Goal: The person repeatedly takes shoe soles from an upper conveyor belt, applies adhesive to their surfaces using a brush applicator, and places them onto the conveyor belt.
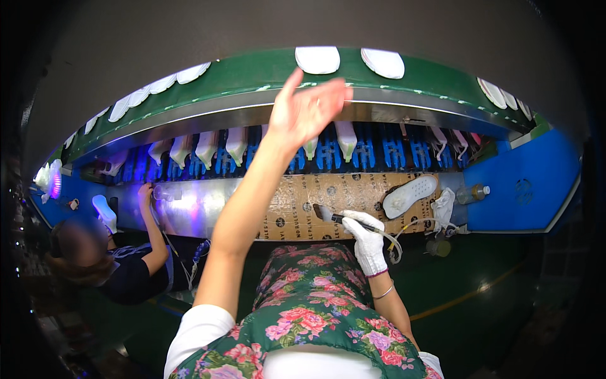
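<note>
My bare left hand [304,112] is stretched out over the front edge of the green belt [265,79], fingers apart and slightly blurred, with nothing in it. Just beyond its fingertips lies a white rounded sole-like piece [317,60]; a second white piece [383,63] lies to its right. My right hand [368,243], in a white knit glove, is closed around a brush [336,218] whose dark bristles point left. A thin clear tube [396,245] loops beside that glove. On the bench to its right rests a white shoe sole [413,192].
Cardboard [297,205] covers part of the metal bench [208,205]. Behind it, several pale shoe-shaped pieces [237,148] hang among blue clamps [328,151]. A clear bottle [472,193] and white cloth [444,205] sit at the right, near a blue panel [530,183]. A co-worker [123,265] works at the left.
</note>
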Demonstrator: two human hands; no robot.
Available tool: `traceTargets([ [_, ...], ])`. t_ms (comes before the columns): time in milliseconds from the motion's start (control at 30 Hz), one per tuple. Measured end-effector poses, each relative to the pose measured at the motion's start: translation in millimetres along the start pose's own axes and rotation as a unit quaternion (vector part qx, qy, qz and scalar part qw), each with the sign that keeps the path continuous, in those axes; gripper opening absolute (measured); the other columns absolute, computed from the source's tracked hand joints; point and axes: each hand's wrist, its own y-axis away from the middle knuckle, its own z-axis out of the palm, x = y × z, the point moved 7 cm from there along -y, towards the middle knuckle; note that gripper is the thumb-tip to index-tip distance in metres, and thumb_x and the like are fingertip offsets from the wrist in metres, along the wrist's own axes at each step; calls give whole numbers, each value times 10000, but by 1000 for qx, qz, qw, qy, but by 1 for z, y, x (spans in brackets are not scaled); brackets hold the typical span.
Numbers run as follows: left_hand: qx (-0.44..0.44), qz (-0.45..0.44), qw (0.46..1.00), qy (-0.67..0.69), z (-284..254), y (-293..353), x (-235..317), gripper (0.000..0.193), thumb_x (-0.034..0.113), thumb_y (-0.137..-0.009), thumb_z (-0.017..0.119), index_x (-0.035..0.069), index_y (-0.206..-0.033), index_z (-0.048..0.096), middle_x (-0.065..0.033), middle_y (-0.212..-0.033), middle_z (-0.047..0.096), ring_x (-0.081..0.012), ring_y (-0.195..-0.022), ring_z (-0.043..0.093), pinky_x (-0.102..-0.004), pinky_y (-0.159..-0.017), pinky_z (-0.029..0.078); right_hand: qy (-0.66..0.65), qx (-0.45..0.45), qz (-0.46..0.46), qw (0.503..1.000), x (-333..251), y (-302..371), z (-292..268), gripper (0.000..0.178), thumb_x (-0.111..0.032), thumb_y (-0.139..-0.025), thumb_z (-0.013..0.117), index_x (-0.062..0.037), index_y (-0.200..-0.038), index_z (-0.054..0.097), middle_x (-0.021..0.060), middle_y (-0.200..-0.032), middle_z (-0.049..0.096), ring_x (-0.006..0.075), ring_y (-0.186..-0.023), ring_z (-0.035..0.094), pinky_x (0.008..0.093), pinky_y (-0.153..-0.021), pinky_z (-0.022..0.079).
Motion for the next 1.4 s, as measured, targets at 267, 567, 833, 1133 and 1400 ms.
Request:
traceTargets([
  [267, 407, 342, 370, -762, 27, 144, 205, 419, 128, -871, 720, -9, -1256, 626, -150, -962, 717, -213, -807, 711, -355, -746, 572, -44, -31, 48, 997, 17, -10, 12, 234, 8, -849, 735, 62, -1077, 723, 129, -901, 742, 170, -733, 690, 251, -665, 537],
  [567, 247, 355, 553, -712, 10, 196, 225, 107, 37, -937, 634, 19, -1039, 607, -122, -1288, 567, -208, -936, 685, -334, -815, 569, -58, -59, 95, 992, 18, -16, 46, 231, 3, -852, 748, 33, -1081, 735, 93, -914, 742, 143, -743, 676, 246, -652, 530],
  [833, 316, 644, 277, -639, 106, 365, 137, 248, 131, -903, 550, 35, -1121, 479, -202, -1234, 586, -250, -1097, 584, -388, -954, 497, -209, -136, 47, 967, -37, -30, 65, 253, -31, -863, 733, 41, -1099, 676, 163, -1083, 711, 196, -860, 683, 270, -711, 549],
  [1133, 396, 351, 765, -368, -45, 334, 59, 232, 201, -1003, 542, 22, -1058, 679, -79, -933, 713, -152, -807, 691, -286, -740, 569, 13, -306, -47, 951, -98, 20, 167, 187, 28, -796, 748, 38, -982, 733, 145, -1026, 730, 215, -899, 696, 296, -800, 553],
  [1400, 336, 144, 921, -138, -102, 286, -102, 686, 562, -1039, 399, 18, -1453, 453, -160, -1374, 581, -267, -1235, 598, -423, -1066, 482, 157, -300, -109, 935, -98, 21, 166, 209, 54, -780, 784, 34, -986, 756, 130, -1005, 735, 197, -912, 688, 314, -832, 552],
])
